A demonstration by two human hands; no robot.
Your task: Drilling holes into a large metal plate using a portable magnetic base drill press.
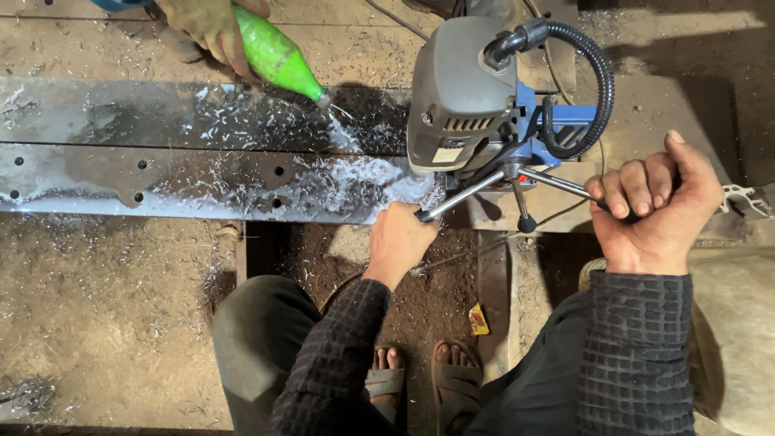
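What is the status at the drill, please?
Left hand and right hand each shut on a feed handle of the drill. Plate covered in chips. Another person's gloved hand aims green bottle nearby.

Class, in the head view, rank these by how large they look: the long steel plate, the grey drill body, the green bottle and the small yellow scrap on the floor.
1. Steel plate, the largest.
2. Grey drill body.
3. Green bottle, partly covered by another person's gloved hand.
4. Yellow scrap, the smallest.

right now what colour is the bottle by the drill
Bright green bottle, clearest in the head view.
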